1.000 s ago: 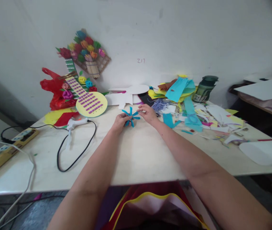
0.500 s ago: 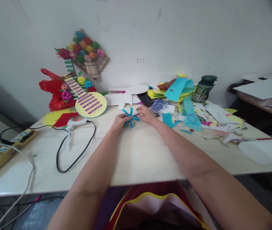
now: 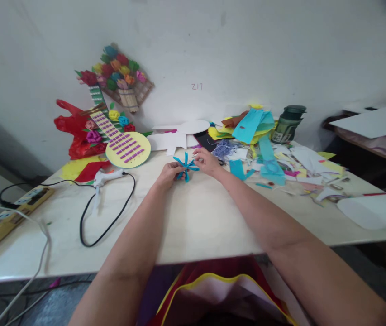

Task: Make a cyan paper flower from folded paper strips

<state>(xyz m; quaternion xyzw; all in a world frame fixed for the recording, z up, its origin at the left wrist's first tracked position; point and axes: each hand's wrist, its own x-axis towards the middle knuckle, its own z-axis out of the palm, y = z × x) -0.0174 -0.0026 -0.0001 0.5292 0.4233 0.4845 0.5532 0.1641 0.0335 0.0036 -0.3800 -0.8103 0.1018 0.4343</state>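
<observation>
A small blue paper flower (image 3: pixel 185 166) made of looped strips hovers just above the pale table (image 3: pixel 193 226) near its far middle. My left hand (image 3: pixel 168 175) is closed, pinching the flower's left side from below. My right hand (image 3: pixel 207 162) is closed too, its fingertips pinching one blue loop on the flower's right side. Both forearms reach forward from the bottom of the view.
A white glue gun (image 3: pixel 106 177) with a black cord lies to the left, by a yellow power strip (image 3: pixel 12 215). A yellow paper guitar (image 3: pixel 121 142), red bag and paper flower bouquet (image 3: pixel 120 74) stand at the wall. Paper scraps (image 3: pixel 281 158) and a dark green jar (image 3: pixel 286 124) crowd the right.
My hands and the blue flower have barely shifted; the right fingertips came in closer onto the flower's right loop. The camera drifted slightly.
</observation>
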